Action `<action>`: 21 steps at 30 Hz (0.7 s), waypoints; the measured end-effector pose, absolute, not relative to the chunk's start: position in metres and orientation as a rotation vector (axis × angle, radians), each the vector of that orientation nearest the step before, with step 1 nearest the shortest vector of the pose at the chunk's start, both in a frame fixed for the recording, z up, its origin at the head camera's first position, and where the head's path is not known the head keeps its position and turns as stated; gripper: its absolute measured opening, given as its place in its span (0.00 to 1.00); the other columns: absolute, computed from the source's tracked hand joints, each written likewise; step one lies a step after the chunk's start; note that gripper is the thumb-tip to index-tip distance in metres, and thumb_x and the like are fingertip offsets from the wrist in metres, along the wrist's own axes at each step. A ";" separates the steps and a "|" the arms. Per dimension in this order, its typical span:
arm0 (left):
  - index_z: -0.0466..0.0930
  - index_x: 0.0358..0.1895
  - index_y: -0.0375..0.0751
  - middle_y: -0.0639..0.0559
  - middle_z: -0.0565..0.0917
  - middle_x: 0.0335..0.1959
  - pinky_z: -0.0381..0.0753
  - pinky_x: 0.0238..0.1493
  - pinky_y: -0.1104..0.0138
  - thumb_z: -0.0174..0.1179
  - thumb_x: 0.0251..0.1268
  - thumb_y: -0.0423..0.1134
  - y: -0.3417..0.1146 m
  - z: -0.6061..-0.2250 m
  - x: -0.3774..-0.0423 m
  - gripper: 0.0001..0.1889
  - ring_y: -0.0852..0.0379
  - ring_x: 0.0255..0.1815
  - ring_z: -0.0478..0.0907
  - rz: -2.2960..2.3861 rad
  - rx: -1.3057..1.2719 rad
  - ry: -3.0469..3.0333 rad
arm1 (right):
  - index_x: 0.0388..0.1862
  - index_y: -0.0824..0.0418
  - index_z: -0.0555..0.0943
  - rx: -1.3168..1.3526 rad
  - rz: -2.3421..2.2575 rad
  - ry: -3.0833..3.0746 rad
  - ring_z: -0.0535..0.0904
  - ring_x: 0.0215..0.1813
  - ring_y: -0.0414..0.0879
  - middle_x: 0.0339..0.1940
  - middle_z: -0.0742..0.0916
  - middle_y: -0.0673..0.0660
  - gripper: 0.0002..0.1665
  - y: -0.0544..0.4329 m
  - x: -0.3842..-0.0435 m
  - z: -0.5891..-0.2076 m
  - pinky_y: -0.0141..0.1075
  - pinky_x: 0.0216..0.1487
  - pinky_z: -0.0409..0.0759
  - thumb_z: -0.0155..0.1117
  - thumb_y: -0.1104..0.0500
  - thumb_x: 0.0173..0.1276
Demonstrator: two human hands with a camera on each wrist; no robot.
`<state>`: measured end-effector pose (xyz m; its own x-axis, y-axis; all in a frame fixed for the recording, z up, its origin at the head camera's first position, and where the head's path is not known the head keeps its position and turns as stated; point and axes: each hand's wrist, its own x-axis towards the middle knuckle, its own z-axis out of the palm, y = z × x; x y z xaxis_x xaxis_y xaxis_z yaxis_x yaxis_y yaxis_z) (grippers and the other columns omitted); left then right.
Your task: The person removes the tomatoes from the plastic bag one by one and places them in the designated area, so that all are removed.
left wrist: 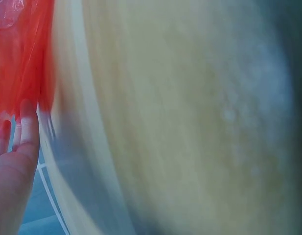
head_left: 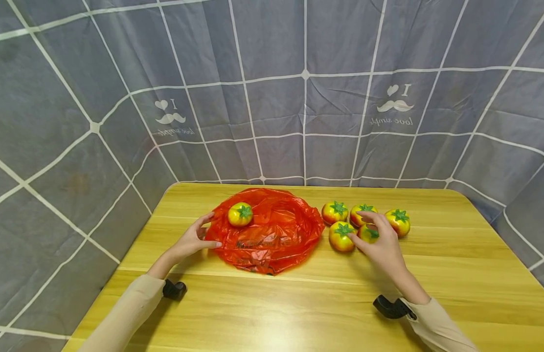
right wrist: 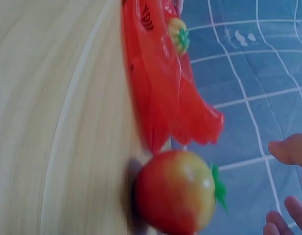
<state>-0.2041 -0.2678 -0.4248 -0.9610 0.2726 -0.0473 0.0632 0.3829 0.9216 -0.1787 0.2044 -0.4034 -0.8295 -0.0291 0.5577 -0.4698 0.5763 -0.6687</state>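
Note:
A crinkled red plastic bag (head_left: 272,244) lies spread on the table, with one yellow-red toy tomato (head_left: 239,215) with a green leafy top at its left part. My left hand (head_left: 190,240) touches the bag's left edge, thumb and fingers spread apart; in the left wrist view its fingers lie straight against the red plastic. Over a group of similar tomatoes to the right of the bag hovers my right hand (head_left: 382,247), thumb and fingers apart. It partly hides one tomato (head_left: 368,234). The right wrist view shows a tomato (right wrist: 175,191) below the fingers, untouched.
The wooden table (head_left: 298,308) ends at a grey curtain (head_left: 333,112) with white lines, which hangs behind and at both sides. Beside the bag's right edge sit the nearest tomatoes (head_left: 334,213). Another tomato (head_left: 397,223) lies at the group's right end. Black straps (head_left: 393,308) circle the wrists.

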 end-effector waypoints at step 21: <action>0.46 0.75 0.36 0.32 0.56 0.73 0.71 0.63 0.48 0.69 0.54 0.35 -0.268 -0.425 -0.206 0.49 0.34 0.63 0.68 1.603 0.309 2.442 | 0.56 0.64 0.77 0.530 1.445 -2.332 0.78 0.53 0.53 0.51 0.82 0.62 0.31 0.127 -0.185 -0.405 0.48 0.55 0.78 0.76 0.62 0.53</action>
<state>-0.2060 -0.2681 -0.4252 -0.9573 0.2837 -0.0550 0.0625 0.3890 0.9191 -0.1845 0.1275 -0.4055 -0.8704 -0.1312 0.4745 -0.4832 0.4116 -0.7727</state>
